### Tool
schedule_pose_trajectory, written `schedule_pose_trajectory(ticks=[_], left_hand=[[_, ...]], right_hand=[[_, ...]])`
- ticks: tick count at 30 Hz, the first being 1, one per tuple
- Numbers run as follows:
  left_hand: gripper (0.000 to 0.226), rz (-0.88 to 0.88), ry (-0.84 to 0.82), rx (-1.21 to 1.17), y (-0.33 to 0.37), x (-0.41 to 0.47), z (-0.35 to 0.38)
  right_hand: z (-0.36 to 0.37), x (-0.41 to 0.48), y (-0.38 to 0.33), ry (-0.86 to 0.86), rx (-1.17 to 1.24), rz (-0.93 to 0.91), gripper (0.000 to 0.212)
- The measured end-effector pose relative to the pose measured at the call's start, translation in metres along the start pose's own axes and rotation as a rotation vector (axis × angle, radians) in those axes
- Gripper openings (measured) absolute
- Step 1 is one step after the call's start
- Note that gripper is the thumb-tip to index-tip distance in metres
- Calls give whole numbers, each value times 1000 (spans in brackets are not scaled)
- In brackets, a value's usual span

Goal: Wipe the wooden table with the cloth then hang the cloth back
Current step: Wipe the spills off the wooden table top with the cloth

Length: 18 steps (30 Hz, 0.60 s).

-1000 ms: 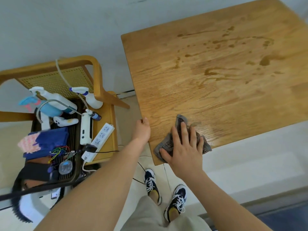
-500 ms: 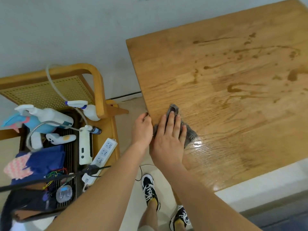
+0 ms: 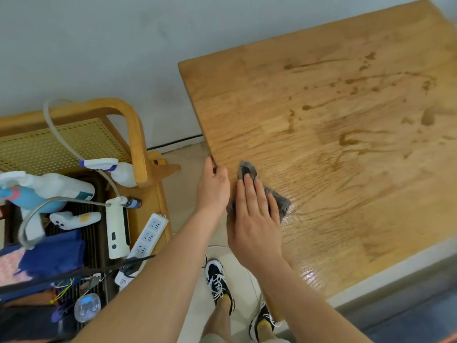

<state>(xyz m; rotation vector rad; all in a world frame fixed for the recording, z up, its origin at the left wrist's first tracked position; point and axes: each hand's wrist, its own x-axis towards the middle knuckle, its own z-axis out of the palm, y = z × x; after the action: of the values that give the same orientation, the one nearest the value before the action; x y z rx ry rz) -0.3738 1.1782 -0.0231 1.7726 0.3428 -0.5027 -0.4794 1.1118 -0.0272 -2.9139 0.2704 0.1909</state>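
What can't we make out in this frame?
1. cloth: head view, mostly hidden under the right hand.
2. wooden table: head view, right side cut off by the frame edge.
3. left hand: head view, fingertips hidden at the table edge, grip unclear.
4. Hanging spot for the cloth: not in view.
5. spray bottle label: too small, blurred.

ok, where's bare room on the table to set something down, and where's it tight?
Bare wood: far-left corner of the wooden table beyond the cloth, and the wet near strip right of the right hand. Crowded: the cart beside the left hand.
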Motion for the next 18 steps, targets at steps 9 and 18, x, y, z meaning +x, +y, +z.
schedule_pose_trajectory(ticks=[9,18], left_hand=[[46,-26,99,65,-1,5,16],[42,-75,338,160,41,78,24]], right_hand=[[-12,23,41,38,-4,119,65],[-29,62,72,0,6,-170,60]])
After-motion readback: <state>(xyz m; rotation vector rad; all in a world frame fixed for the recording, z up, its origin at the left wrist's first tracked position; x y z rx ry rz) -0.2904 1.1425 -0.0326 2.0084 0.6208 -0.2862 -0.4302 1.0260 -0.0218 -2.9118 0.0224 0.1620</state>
